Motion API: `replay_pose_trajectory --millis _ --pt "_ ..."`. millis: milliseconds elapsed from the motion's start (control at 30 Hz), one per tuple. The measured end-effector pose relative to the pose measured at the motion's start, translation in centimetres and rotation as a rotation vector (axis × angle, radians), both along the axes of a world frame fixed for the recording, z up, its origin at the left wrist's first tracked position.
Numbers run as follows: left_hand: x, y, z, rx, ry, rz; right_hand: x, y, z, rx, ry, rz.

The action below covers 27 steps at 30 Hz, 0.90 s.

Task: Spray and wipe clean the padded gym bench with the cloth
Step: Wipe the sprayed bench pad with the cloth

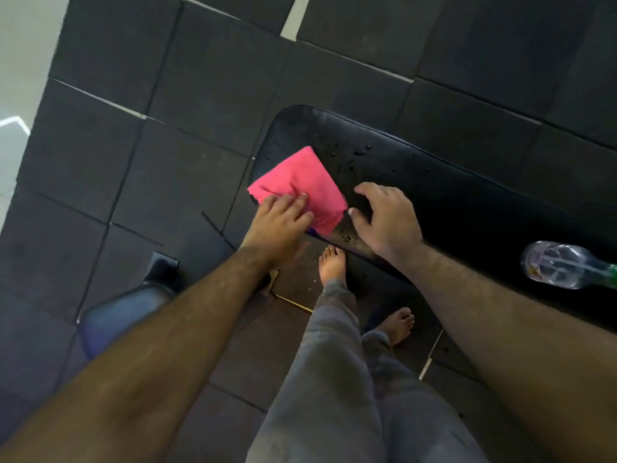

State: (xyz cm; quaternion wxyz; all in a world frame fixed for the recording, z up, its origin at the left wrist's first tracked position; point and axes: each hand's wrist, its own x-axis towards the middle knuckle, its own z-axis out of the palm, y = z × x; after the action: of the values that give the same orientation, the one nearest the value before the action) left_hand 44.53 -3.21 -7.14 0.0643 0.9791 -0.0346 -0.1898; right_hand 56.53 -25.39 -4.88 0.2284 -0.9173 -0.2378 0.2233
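Note:
A black padded gym bench (434, 192) runs from the centre to the right edge, its surface dotted with water droplets. A folded pink cloth (300, 182) lies flat on the bench's left end. My left hand (278, 225) presses on the cloth's near corner, fingers laid flat over it. My right hand (387, 217) hovers just right of the cloth, fingers spread and curled, thumb close to the cloth's edge, holding nothing. A clear plastic spray bottle (564, 265) with a green top lies on its side on the bench at the right edge.
Dark rubber floor tiles (167, 162) surround the bench. My bare feet (332, 264) and grey trouser legs stand at the bench's near side. A dark rounded piece of equipment (127, 312) sits on the floor at lower left. A pale floor strip runs along the left edge.

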Motion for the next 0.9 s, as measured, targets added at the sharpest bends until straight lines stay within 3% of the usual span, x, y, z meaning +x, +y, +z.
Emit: replay_pose_trajectory --millis 67,167,267,333,433,600,800,900 --pt "-1.2 0.3 -0.9 0.002 -0.095 0.001 0.2 -0.4 -0.8 0.002 -0.052 -0.021" --pt "-0.5 0.2 -2.1 -0.088 -0.342 0.324 0.4 -0.8 -2.1 -0.040 -0.120 -0.072" --pt "2.6 -1.4 -3.8 -0.175 -0.171 0.490 0.4 -0.8 -3.2 -0.115 -0.135 -0.076" --pt "3.8 -3.7 -5.2 -0.158 -0.088 0.511 0.4 -0.8 -3.8 -0.164 -0.143 -0.069" --pt "2.3 -5.9 -7.1 -0.134 -0.107 0.480 1.0 -1.3 -4.4 -0.249 -0.134 -0.090" --pt "-0.3 -2.8 -7.0 -0.105 -0.070 0.413 1.7 -3.0 -4.9 -0.402 -0.024 -0.073" --pt "12.4 1.4 -6.3 -0.124 -0.117 0.657 1.1 -4.6 -5.9 -0.363 -0.043 -0.056" --pt "15.1 -0.2 -6.3 -0.053 -0.127 0.431 0.7 -4.1 -5.8 -0.295 -0.014 -0.109"
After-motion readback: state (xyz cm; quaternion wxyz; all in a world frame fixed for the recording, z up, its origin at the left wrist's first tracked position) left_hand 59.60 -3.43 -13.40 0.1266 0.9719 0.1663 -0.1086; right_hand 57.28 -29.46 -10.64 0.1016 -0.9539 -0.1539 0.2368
